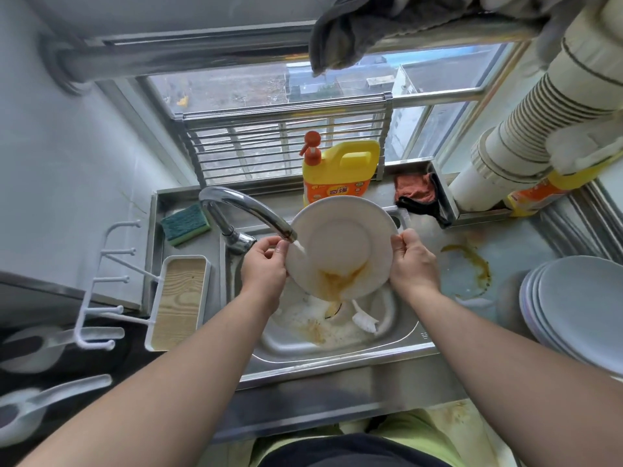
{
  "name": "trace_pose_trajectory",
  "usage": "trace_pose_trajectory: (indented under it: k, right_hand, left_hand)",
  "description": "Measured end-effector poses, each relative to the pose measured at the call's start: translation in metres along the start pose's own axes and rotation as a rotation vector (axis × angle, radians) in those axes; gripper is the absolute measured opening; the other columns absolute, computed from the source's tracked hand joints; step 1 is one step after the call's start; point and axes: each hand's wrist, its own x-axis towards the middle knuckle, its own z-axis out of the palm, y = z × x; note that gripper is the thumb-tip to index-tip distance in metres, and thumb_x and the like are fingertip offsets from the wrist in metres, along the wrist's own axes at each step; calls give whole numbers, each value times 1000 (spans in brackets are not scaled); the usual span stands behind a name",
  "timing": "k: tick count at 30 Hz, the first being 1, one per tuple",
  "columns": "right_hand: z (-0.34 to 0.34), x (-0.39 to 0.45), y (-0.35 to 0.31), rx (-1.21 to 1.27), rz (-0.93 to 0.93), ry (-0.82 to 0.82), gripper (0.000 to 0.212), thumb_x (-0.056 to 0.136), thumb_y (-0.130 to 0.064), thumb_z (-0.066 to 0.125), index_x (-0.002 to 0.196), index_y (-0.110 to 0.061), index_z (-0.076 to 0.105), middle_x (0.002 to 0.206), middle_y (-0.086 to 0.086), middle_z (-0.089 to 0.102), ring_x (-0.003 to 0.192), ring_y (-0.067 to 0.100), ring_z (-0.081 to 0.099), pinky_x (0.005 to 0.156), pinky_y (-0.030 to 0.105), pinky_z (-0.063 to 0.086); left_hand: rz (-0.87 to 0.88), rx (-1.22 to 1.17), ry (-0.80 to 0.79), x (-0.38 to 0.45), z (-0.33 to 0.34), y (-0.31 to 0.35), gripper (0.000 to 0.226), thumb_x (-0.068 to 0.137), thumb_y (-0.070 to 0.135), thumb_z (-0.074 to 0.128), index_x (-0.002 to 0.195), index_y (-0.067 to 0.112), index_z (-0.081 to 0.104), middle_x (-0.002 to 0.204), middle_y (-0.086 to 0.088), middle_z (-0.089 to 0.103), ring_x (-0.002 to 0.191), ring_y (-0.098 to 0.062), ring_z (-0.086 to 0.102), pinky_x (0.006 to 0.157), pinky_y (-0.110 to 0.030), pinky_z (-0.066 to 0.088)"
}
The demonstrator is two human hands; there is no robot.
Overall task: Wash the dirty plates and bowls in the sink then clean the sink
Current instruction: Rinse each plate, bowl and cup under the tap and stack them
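Over the stainless steel sink basin (397, 335) I hold a round white plate (344, 241) tilted, its far rim high and its near rim low, so the stream from the curved chrome tap (242, 210) strikes the left side of the face and drains downward. My left hand (264, 264) pinches the left rim, thumb on the face, just below the spout. My right hand (413, 264) grips the right rim with fingers curled round the edge. Both hands keep to the rim, so I judge the face stays free for rinsing.

Observation: orange-yellow sauce residue (340, 281) pools at the low edge of the plate, directly above the drain. Judgement: the tilt lets the water carry it off, and rinsing is only partly done.

Below, in the basin: more white crockery (387, 311), a white brush (364, 320) and brownish smears; item count cannot be told.

On the counter (526, 251) to the right, a ring-shaped sauce stain (472, 264) and a stack of pale plates (573, 308), apparently clean. Behind the tap lie a green-and-yellow sponge (185, 224) and a yellow detergent bottle with an orange pump (337, 170), within reach for the scrubbing step. Sink cleaning not yet begun.
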Motion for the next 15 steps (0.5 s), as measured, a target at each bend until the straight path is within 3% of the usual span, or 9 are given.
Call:
trace_pose_trajectory:
  k: [4, 9, 15]
  right_hand:
    - [12, 1, -10, 53, 42, -5, 32, 112, -43, 38, 103, -17, 56, 84, 4, 53, 81, 30, 46, 71, 39, 32]
    - [32, 1, -22, 123, 106, -62, 35, 112, -44, 36, 100, -17, 54, 77, -1, 52, 82, 32, 50, 71, 39, 34]
    - [59, -5, -35, 180, 150, -137, 40, 110, -51, 33, 90, -20, 47, 79, 3, 64, 79, 32, 62, 67, 41, 45]
  left_hand:
    - [53, -40, 26, 2, -8, 10, 19, 103, 24, 68, 89, 32, 78, 89, -11, 77, 82, -26, 70, 83, -56, 61]
    - [121, -78, 62, 1, -18, 22, 12, 104, 20, 66, 95, 22, 74, 82, -4, 75, 69, -13, 67, 62, -29, 55]
    - [136, -62, 111, 1, -37, 27, 9, 103, 25, 68, 95, 22, 73, 79, 0, 74, 64, -8, 64, 62, -25, 53]
